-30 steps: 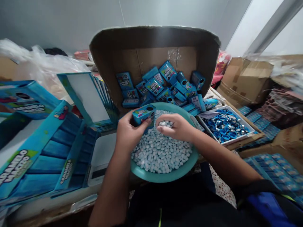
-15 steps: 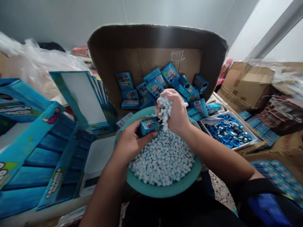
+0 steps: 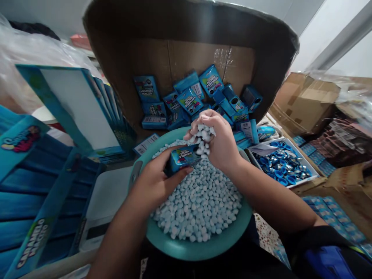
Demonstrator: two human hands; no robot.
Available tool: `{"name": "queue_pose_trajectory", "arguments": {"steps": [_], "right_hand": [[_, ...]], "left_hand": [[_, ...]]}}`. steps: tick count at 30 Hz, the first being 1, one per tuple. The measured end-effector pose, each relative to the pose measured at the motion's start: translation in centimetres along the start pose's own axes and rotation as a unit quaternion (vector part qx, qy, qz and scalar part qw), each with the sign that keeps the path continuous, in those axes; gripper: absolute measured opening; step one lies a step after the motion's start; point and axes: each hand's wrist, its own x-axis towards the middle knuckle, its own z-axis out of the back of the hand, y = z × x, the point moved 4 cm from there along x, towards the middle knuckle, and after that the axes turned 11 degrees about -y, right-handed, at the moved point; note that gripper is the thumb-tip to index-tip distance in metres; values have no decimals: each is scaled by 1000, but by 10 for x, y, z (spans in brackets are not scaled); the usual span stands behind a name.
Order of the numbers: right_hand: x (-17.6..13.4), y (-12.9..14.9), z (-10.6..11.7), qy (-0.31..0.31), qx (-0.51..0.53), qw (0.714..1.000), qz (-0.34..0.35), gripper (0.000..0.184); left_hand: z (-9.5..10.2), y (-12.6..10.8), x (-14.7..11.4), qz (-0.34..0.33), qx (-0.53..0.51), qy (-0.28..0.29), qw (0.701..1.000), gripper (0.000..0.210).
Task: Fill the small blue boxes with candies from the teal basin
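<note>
My left hand (image 3: 158, 176) is closed around a small blue candy packet (image 3: 183, 158) marked "Caramelo Macizo", tilted with its end toward my right hand. Cupped in my right hand (image 3: 219, 141) is a handful of pale blue-white candies (image 3: 205, 133), right at that end of the packet; some spill between the fingers. Both hands are over a green basin (image 3: 200, 252) heaped with the same loose candies (image 3: 200, 205). Whether candies are inside the packet, I cannot see.
Behind the basin, a large cardboard box (image 3: 151, 54) lies open with several blue packets inside. A white tray of blue and silver caps (image 3: 286, 164) stands at right. Display boxes (image 3: 31, 217) and a white scale (image 3: 107, 197) are at left. A brown carton (image 3: 305, 95) sits farther right.
The view has come closer and tipped down. My right hand's handful has shifted lower against the packet's end, while my left hand keeps its hold.
</note>
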Motion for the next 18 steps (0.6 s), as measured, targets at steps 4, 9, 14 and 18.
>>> {"name": "queue_pose_trajectory", "arguments": {"steps": [4,9,14,18], "right_hand": [[-3,1,-2,19,15,1000,13,19],[-5,2,-3,62,-5,998,12,23],[-8,1,-5,85,6,996,23,24],[-12,4,-4,98,16,994,42,25]], "left_hand": [[1,-1,-1,-41,32,-3,999,54],[2,0,-3,-49,46,-3,998,53],[3,-3,-4,-42,56,-13,997,51],[1,-6,-5,-43,56,-16,997,50]]}}
